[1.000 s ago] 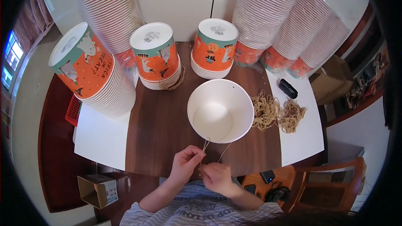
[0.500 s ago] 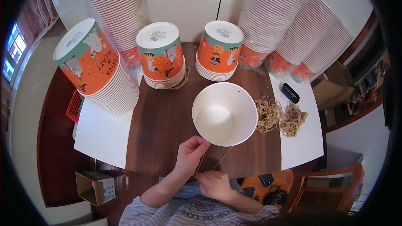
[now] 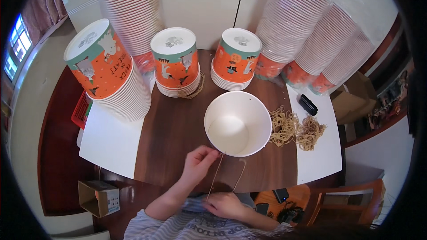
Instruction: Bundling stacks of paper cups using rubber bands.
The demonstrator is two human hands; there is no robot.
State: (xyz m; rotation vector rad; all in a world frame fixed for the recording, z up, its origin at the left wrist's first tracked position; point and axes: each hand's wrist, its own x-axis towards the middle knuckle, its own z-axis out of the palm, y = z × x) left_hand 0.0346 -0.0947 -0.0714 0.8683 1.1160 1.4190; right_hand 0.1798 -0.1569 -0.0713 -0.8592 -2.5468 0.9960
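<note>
A white-lined paper bucket point(image 3: 255, 126) lies with its open mouth toward me, a small hole showing in its far wall. At its near rim my left hand point(image 3: 199, 165) is closed in a pinch on a thin tan cord point(image 3: 215, 175), its fingertips against the rim. The cord runs down from there to my right hand point(image 3: 223, 205), which is closed around it close to my body, below the table edge. Another stretch of cord rises from the right hand toward the underside of the bucket. The right fingertips are partly hidden.
Two tangled heaps of tan cord point(image 3: 284, 126) and a black oblong object point(image 3: 308, 105) lie right of the bucket. Upside-down orange bucket stacks point(image 3: 109, 69) line the table's point(image 3: 171, 138) far side, with tall plastic-wrapped stacks point(image 3: 293, 18) behind. A cardboard box point(image 3: 98, 198) sits lower left.
My right hand has drawn down toward my body, pulling the cord straighter between the hands. The left hand stays at the bucket's near rim. The view has shifted slightly.
</note>
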